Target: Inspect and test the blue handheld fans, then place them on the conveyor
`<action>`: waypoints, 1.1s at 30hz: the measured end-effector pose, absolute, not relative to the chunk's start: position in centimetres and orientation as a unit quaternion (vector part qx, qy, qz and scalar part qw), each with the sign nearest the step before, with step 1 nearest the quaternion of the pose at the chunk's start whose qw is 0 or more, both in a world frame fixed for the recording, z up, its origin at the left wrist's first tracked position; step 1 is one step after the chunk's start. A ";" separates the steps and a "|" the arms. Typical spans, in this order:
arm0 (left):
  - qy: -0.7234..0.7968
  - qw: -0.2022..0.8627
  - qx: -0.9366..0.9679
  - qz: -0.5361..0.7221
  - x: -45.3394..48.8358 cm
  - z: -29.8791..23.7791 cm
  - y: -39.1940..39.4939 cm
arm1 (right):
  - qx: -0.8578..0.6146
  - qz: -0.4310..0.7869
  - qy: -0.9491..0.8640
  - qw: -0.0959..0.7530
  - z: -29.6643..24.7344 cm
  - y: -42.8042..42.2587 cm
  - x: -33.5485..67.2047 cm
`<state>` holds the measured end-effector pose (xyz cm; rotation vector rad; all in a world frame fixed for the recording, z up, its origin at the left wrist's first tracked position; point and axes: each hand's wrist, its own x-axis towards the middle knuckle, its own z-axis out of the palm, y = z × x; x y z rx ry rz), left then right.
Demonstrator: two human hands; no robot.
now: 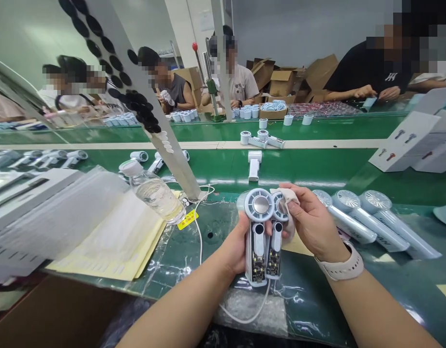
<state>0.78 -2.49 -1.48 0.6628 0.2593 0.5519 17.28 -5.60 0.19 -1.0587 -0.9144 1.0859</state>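
Observation:
My left hand (238, 246) is closed around two pale blue handheld fans, held upright side by side. The nearer fan (258, 241) has a round grille with a silver centre, and a bare circuit board shows in its handle. Partly behind it is the second fan (276, 241), also with its board exposed. In my right hand (313, 224) a whitish cloth (289, 231) is bunched, pinched against the head of the second fan. Some fingers of both hands are hidden behind the fans and cloth. A white cable (245, 321) loops below the handles.
Three fans (371, 220) lie to the right. Left stand a metal post (172, 154), a water bottle (156, 193) and sheets on yellow paper (146, 256). More fans (255, 164) lie on the green conveyor (310, 166). White boxes (408, 137) stand far right; several co-workers sit opposite.

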 end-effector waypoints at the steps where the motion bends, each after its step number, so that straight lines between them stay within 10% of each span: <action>1: 0.123 0.902 0.323 0.258 0.7 -1.6 -2.5 | -0.435 0.523 -0.378 0.628 0.3 -5.6 17.3; 13: 0.140 0.899 0.340 0.237 0.3 -1.2 -2.7 | -0.367 0.666 -0.363 0.538 0.7 -5.8 17.3; 33: 0.141 0.875 0.356 0.295 0.4 -0.2 -2.5 | -0.637 0.216 -0.496 0.550 -1.0 -5.2 16.9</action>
